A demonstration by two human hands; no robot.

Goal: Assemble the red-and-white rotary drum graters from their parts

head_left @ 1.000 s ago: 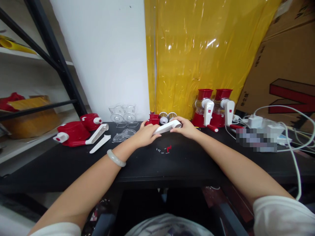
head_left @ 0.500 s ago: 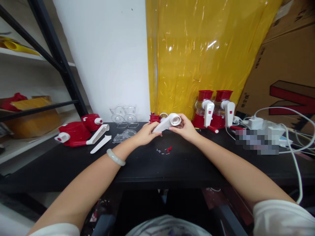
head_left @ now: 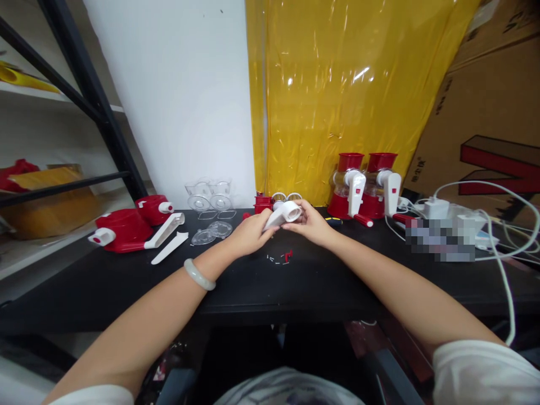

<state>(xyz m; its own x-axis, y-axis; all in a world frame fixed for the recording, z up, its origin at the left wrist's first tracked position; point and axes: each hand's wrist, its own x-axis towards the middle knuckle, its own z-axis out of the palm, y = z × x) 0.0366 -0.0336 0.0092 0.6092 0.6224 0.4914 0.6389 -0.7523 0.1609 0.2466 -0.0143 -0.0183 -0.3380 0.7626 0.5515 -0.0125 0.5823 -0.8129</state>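
Your left hand [head_left: 253, 232] pinches the narrow shank of the white, hollow plastic crank arm [head_left: 282, 214] between your hands, your right hand [head_left: 313, 226] curled round its ring-shaped end, small silvery screws [head_left: 272, 259] below; likely light, stiff and smooth, the arm is best held at shank and outer ring

White handle [head_left: 278, 216] turned, round opening [head_left: 295, 213] showing

The handle piece [head_left: 279, 215] is smooth white plastic with low sheen. Red housings [head_left: 130, 226] are semi-gloss plastic; clear parts [head_left: 220, 202] are glossy transparent plastic. Screws [head_left: 271, 259] appear metallic. The tabletop [head_left: 295, 292] is smooth, matt. The yellow sheet [head_left: 333, 84] is glossy, wrinkled film; the carton [head_left: 481, 107], matt cardboard. The bracelet [head_left: 199, 275] is polished.
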